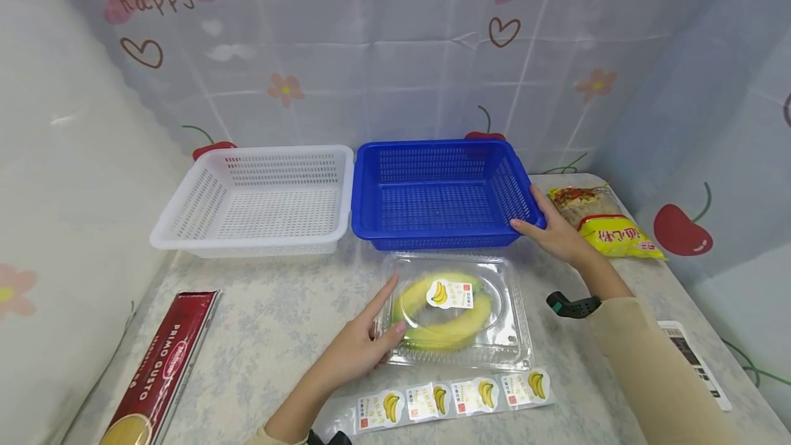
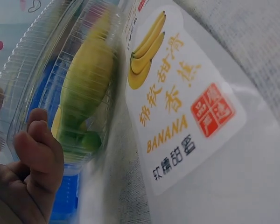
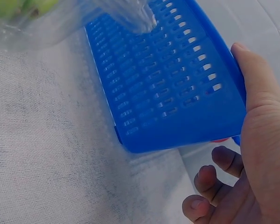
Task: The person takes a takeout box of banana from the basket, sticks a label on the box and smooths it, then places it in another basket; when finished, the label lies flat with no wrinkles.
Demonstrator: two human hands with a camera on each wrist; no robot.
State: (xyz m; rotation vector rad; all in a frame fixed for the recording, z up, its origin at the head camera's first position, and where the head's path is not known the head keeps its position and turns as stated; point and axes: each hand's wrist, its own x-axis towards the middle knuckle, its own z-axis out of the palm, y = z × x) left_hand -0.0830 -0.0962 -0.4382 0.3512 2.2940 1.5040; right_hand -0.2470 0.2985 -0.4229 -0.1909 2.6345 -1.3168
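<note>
A clear plastic clamshell box (image 1: 516, 335) with bananas (image 1: 454, 332) inside lies in front of the baskets, a banana sticker (image 1: 450, 294) on its lid. My left hand (image 1: 355, 352) grips the box's left side, thumb near the front corner and index finger along the edge. In the left wrist view, curled fingers (image 2: 39, 144) sit against the ribbed plastic wall. Behind the box stands a blue basket (image 1: 432, 235). My right hand (image 1: 559, 232) holds its front right corner, the thumb (image 3: 254, 70) over the rim and the other fingers outside, as the right wrist view shows.
A white basket (image 1: 247, 246) stands left of the blue one. A strip of banana stickers (image 1: 448, 400) lies along the front. To the left is a red pasta packet (image 1: 163, 362). A yellow food bag (image 1: 612, 235) and a white phone-like device (image 1: 695, 362) are at right.
</note>
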